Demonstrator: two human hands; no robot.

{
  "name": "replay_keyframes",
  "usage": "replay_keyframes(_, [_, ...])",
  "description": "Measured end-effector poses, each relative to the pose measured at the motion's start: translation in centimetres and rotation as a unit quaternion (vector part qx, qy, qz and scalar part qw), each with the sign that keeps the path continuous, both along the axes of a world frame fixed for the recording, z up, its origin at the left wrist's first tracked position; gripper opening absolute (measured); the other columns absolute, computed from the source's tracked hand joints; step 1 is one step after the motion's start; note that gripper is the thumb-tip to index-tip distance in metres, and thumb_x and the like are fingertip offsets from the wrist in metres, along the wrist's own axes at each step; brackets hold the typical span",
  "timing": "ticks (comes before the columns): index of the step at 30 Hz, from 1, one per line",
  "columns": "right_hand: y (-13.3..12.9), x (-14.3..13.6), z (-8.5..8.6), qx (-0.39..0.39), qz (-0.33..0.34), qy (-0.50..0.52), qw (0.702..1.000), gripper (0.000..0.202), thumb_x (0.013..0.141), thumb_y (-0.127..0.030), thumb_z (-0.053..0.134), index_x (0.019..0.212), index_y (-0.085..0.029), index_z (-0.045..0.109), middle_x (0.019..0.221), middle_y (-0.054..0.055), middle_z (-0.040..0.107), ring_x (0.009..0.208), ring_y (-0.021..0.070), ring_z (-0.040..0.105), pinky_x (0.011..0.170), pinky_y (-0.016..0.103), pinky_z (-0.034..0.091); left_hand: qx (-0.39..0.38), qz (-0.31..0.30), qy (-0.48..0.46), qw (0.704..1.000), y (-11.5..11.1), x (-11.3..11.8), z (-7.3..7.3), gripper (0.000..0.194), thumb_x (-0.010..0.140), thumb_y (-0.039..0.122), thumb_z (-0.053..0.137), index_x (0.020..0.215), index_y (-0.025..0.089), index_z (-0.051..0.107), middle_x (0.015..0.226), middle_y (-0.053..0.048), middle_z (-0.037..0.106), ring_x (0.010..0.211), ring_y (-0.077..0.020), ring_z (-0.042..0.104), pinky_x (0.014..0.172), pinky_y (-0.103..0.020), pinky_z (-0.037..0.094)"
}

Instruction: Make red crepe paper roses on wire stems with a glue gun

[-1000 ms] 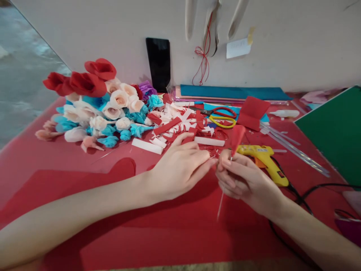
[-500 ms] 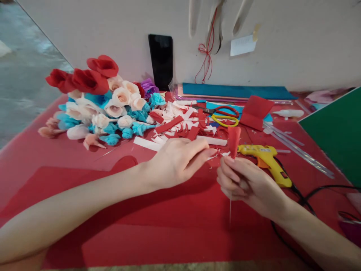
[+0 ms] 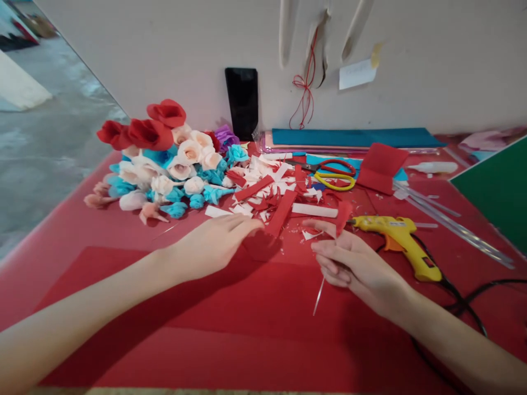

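Note:
My right hand [image 3: 346,258] holds a thin wire stem [image 3: 318,296] with a small roll of red crepe paper [image 3: 343,215] at its top. The stem tilts, its lower end showing below my fingers. To the left, my left hand [image 3: 220,241] is closed at the fingertips beside a red paper strip [image 3: 282,213] that rises from the heap of scraps; its fingers pinch red paper, partly hidden by the hand. A large red sheet [image 3: 164,296] lies flat under both hands.
Paper flowers [image 3: 181,164] are piled at the left. Scissors [image 3: 335,178] lie behind the scraps. A yellow glue gun [image 3: 401,236] with a black cord and clear sticks [image 3: 461,227] are at the right. A black phone [image 3: 242,104] leans on the wall.
My left hand has moved left, away from my right hand, and a red strip now stands out by its fingertips. The wire stem in my right hand has tilted.

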State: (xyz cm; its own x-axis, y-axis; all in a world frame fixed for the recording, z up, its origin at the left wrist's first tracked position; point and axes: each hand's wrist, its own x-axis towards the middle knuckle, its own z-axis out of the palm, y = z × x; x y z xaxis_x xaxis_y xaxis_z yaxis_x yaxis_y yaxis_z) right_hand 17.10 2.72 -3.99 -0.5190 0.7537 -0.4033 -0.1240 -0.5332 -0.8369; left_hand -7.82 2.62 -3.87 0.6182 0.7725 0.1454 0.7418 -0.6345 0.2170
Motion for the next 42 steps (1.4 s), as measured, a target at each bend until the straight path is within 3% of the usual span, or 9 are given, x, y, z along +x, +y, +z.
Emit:
replay_keyframes(8, [-1.0,-0.5,-1.4,0.024,0.149,-0.033,0.988,0.047,0.088,-0.042,0.025,0.078,-0.012,0.060,0.052,0.003,0.053,0.039,0.0067,0.034,0.038,0.020,0.026,-0.015,-0.004,-0.056,0.998,-1.4,-4.3,-2.7,0.017,0.084,0.021,0.049,0.097,0.018,0.059,0.095,-0.007,0.061,0.089,-0.0160,0.056,0.078,-0.029,0.047])
replay_keyframes(11, [-2.2,-0.3,-1.0,0.111,0.185,-0.061,0.975,0.048,0.089,-0.045,0.030,0.077,-0.014,0.064,0.085,0.008,0.060,0.072,0.0121,0.051,0.067,0.025,0.040,0.005,-0.013,-0.099,0.995,-1.5,-4.8,-2.8,0.016,0.084,0.014,0.049,0.096,0.017,0.059,0.091,-0.006,0.062,0.089,-0.0156,0.054,0.081,-0.031,0.045])
replay_keyframes(13, [-2.9,-0.4,-0.6,0.196,0.226,-0.099,0.949,0.042,0.091,-0.042,0.029,0.086,-0.019,0.063,0.107,0.004,0.054,0.096,0.0147,0.047,0.091,0.029,0.032,0.005,-0.032,-0.120,0.992,-1.6,-5.0,-2.8,0.016,0.082,0.012,0.052,0.095,0.018,0.059,0.088,-0.005,0.063,0.089,-0.0151,0.053,0.082,-0.031,0.045])
replay_keyframes(16, [-3.4,-1.2,-0.5,0.253,0.270,-0.133,0.919,0.040,0.094,-0.039,0.024,0.092,-0.023,0.061,0.119,0.000,0.048,0.103,0.0150,0.044,0.098,0.033,0.027,-0.013,-0.059,-0.126,0.990,-1.9,-5.2,-2.8,0.016,0.080,0.012,0.055,0.093,0.020,0.060,0.083,-0.002,0.065,0.087,-0.0141,0.053,0.081,-0.028,0.046])
replay_keyframes(21, [-2.5,-3.6,-1.6,0.227,0.246,-0.066,0.940,0.050,0.094,-0.038,0.020,0.077,-0.017,0.062,0.109,0.004,0.056,0.087,0.0140,0.055,0.083,0.031,0.041,-0.012,-0.066,-0.126,0.990,-2.1,-5.5,-3.3,0.015,0.080,0.014,0.056,0.091,0.021,0.061,0.081,-0.001,0.066,0.083,-0.0129,0.055,0.088,-0.032,0.042])
replay_keyframes(27, [-1.4,-5.6,-1.2,0.265,0.093,-0.100,0.954,0.041,0.093,-0.041,0.026,0.084,-0.021,0.061,0.129,0.000,0.038,0.123,0.0175,0.027,0.106,0.038,0.010,0.010,-0.086,-0.138,0.987,-2.3,-5.7,-3.6,0.011,0.079,0.014,0.057,0.086,0.019,0.062,0.075,-0.001,0.067,0.078,-0.0127,0.057,0.081,-0.030,0.042])
replay_keyframes(33, [0.0,-9.3,-3.0,0.227,0.113,-0.002,0.967,0.041,0.092,-0.031,0.022,0.068,-0.015,0.051,0.096,0.006,0.053,0.088,0.0147,0.053,0.082,0.034,0.043,0.038,-0.108,-0.132,0.985,-2.9,-5.9,-3.8,0.014,0.079,0.012,0.055,0.091,0.016,0.062,0.076,-0.004,0.069,0.068,-0.0135,0.057,0.064,-0.026,0.044])
replay_keyframes(39, [1.0,-10.8,-2.9,0.275,0.075,0.029,0.958,0.038,0.090,-0.031,0.030,0.063,-0.015,0.051,0.098,0.004,0.049,0.098,0.0144,0.044,0.098,0.034,0.027,0.041,-0.131,-0.131,0.982,-3.0,-6.1,-3.8,0.020,0.080,0.009,0.053,0.096,0.017,0.061,0.080,-0.005,0.070,0.069,-0.0153,0.058,0.063,-0.027,0.046])
replay_keyframes(42, [1.1,-10.9,-2.6,0.272,0.085,0.052,0.957,0.038,0.091,-0.031,0.028,0.064,-0.015,0.050,0.099,0.005,0.047,0.095,0.0144,0.046,0.090,0.033,0.035,0.037,-0.132,-0.133,0.982,-2.9,-6.1,-3.7,0.020,0.080,0.010,0.054,0.096,0.017,0.061,0.078,-0.005,0.070,0.071,-0.0152,0.059,0.064,-0.026,0.047])
